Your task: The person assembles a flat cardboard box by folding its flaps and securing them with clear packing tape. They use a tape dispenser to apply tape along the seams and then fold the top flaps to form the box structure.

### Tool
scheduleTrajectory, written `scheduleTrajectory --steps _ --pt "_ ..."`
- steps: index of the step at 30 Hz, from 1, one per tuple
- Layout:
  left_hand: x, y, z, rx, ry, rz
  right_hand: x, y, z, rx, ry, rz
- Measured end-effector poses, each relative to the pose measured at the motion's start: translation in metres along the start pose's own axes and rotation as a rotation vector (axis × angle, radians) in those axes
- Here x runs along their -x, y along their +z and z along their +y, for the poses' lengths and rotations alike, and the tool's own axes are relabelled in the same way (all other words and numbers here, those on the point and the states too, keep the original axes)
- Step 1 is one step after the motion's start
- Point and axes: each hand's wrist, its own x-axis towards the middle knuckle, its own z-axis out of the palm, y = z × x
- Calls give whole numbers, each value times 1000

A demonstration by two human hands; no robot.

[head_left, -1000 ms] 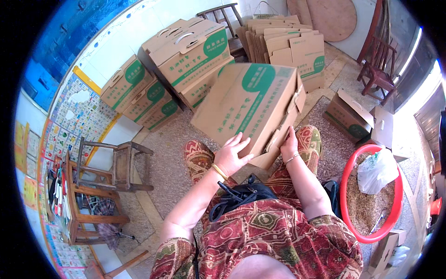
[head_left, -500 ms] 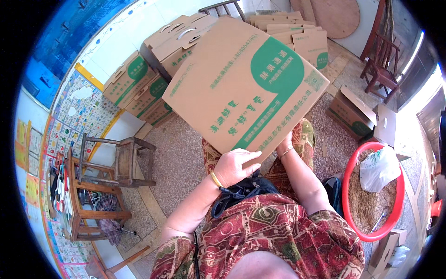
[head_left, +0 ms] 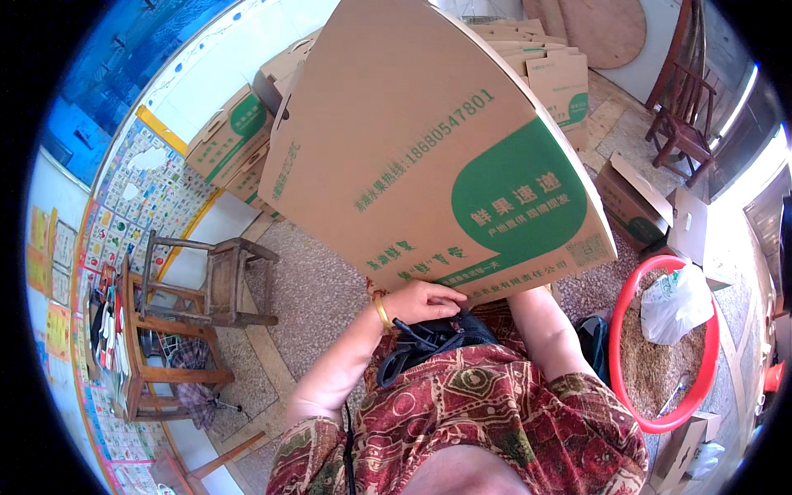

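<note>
A big brown cardboard box point(head_left: 396, 124) with green printing is tilted up before me, its broad face toward me. Against its near lower edge, my left hand point(head_left: 422, 302) has its fingers bent together and gripping there; a yellow band circles that wrist. The right forearm runs up under the box's lower right side, and my right hand is hidden behind the cardboard. My lap and legs are mostly covered by the box.
Several similar boxes point(head_left: 228, 134) stand at the back left, with flat cartons point(head_left: 559, 87) behind. To the right are an open carton point(head_left: 629, 200) and a red tub point(head_left: 617, 363) holding brown grainy material and a white plastic bag point(head_left: 676, 304). A wooden chair point(head_left: 227, 280) stands left.
The box has come nearer and tipped up, its lower edge dropping toward my lap. My left hand has moved slightly down along with that edge. The right hand has gone out of sight behind it.
</note>
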Motion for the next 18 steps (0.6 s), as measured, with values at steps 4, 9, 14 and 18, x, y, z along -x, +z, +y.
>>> scheduleTrajectory --steps 4,9,14,18 --pt "31 -23 62 -101 249 322 2 1 2 35 15 2" --pt "70 -103 119 -608 771 1453 10 2 -3 93 15 1" --pt "105 -195 120 -588 245 1272 4 14 11 114 81 -31" --pt "107 -220 113 -288 86 885 4 16 8 149 92 -32"
